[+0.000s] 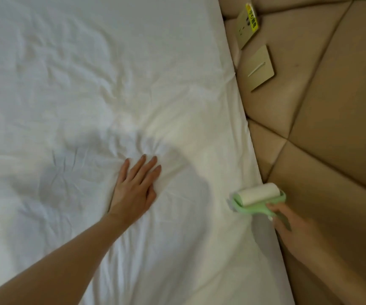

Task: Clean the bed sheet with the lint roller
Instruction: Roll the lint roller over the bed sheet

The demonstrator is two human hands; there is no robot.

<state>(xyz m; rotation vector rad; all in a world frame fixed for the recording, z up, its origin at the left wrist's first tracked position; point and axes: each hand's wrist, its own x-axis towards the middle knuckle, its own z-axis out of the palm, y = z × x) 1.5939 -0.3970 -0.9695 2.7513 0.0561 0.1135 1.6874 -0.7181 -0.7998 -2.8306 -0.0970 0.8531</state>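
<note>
The right hand (292,225), at 4 o'clock in the view, is closed around the green handle of the lint roller (258,197). The roller's white drum rests on the bed sheet (89,84) at its right edge, just beside the padded headboard (331,128). The left hand (134,190), at 6 o'clock, lies flat and fully open, palm down on the creased sheet, gripping nothing. At 1 o'clock, two wall plates (260,68) sit on the headboard.
</note>
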